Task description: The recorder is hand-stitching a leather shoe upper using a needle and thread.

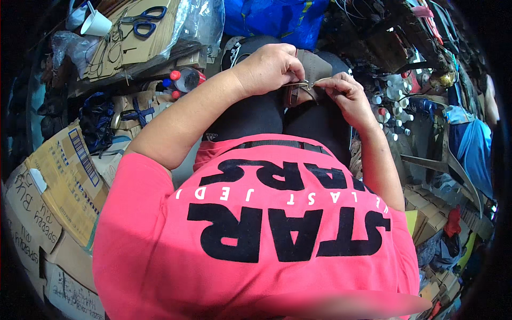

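A grey-brown shoe [313, 65] rests on my thighs, between my two hands. A thin cord [302, 84] crosses its opening in a small loop. My left hand [274, 68] is closed, thumb and fingertips pinched on the cord at the shoe's left side. My right hand [346, 97] pinches the cord from the right side, its fingertips close to the loop. The inside of the shoe and its lower part are partly hidden by the cord and fingers.
Left are a cardboard stack [141, 40] with blue-handled scissors [144, 26], a white cup [96, 24], and a cardboard box [66, 181]. A blue plastic bag [274, 18] lies beyond my knees. Several plastic bottles [392, 106] and a blue cloth [476, 152] are on the right.
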A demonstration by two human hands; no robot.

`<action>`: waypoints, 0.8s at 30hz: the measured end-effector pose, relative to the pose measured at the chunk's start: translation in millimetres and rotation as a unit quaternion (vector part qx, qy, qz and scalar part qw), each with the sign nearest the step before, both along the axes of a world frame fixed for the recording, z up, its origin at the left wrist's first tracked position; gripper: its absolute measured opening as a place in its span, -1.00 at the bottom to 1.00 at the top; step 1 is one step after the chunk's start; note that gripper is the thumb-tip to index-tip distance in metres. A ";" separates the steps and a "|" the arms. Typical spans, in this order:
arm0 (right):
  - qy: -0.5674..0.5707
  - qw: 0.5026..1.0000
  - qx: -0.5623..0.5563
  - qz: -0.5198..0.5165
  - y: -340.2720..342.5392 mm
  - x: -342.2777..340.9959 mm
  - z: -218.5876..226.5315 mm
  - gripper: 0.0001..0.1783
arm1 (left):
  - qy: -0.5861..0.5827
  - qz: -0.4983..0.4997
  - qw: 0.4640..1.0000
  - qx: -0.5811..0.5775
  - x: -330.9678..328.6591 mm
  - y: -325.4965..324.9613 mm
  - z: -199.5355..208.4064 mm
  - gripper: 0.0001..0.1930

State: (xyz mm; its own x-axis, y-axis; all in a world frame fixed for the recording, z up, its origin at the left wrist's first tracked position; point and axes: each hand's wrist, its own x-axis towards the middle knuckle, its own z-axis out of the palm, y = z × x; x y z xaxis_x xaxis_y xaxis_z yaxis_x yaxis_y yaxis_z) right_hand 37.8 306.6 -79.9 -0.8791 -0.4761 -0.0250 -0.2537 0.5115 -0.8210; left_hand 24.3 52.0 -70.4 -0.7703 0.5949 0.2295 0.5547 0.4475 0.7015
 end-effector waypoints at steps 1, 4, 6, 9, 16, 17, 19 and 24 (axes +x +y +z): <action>0.000 1.000 -0.002 0.002 0.3 0.3 0.2 -0.50 | 0.000 -0.009 1.000 -0.004 -0.5 -1.3 -0.5 -0.84; -0.002 0.999 -0.031 0.009 1.7 1.2 -0.5 -0.50 | 0.015 -0.035 0.999 -0.014 -4.7 -9.9 -2.6 -0.77; 0.003 1.000 -0.025 0.011 1.9 0.6 -2.4 -0.50 | 0.016 -0.031 0.999 -0.042 -9.6 -17.4 -4.4 -0.72; -0.011 0.999 -0.029 0.012 0.7 -2.4 -6.8 -0.51 | 0.015 -0.040 0.999 -0.027 -18.3 -21.4 -9.6 -0.71; 0.011 0.999 -0.029 0.017 2.6 -4.9 -12.0 -0.52 | -0.028 -0.035 0.999 -0.008 -30.9 -17.6 -21.8 -0.79; 0.004 1.000 -0.027 0.011 2.7 -4.4 -12.5 -0.53 | -0.022 -0.038 0.999 -0.009 -31.5 -17.6 -22.3 -0.79; 0.001 0.999 -0.031 0.007 2.3 -3.8 -13.8 -0.54 | -0.019 -0.040 0.999 -0.021 -32.6 -17.2 -22.4 -0.80; 0.009 1.000 -0.027 0.010 0.6 -5.0 -16.3 -0.60 | -0.087 -0.029 0.995 -0.030 -33.2 -10.6 -17.7 -0.84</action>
